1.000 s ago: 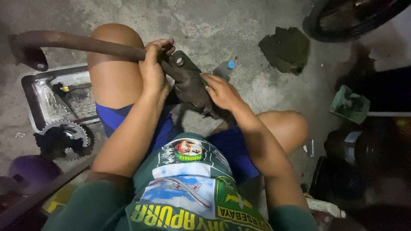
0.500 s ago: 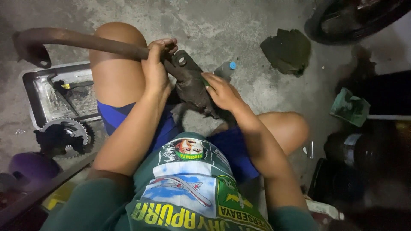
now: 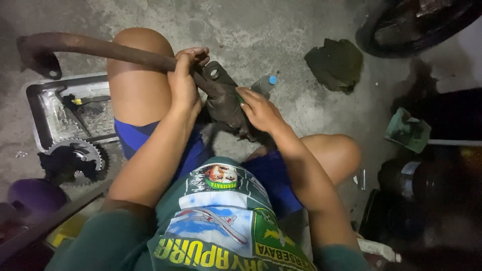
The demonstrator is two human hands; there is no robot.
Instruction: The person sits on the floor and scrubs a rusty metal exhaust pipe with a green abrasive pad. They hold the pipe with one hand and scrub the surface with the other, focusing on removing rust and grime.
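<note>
Sprocket (image 3: 75, 158) before tray (image 3: 37, 108)

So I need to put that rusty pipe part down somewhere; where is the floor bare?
Bare concrete lies ahead of the knees, between the curved pipe and the dark rag, around the small bottle. The left is crowded with the metal tray and sprocket; the right holds dark containers.

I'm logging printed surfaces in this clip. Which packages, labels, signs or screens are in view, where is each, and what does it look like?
Shirt print: on the person's green shirt at the bottom centre; a round portrait patch, a blue panel with an aeroplane, a green crest, yellow lettering.
Small bottle: on the concrete floor just beyond the right hand; clear with a blue cap, any label too small to tell.
No signs or screens show.
</note>
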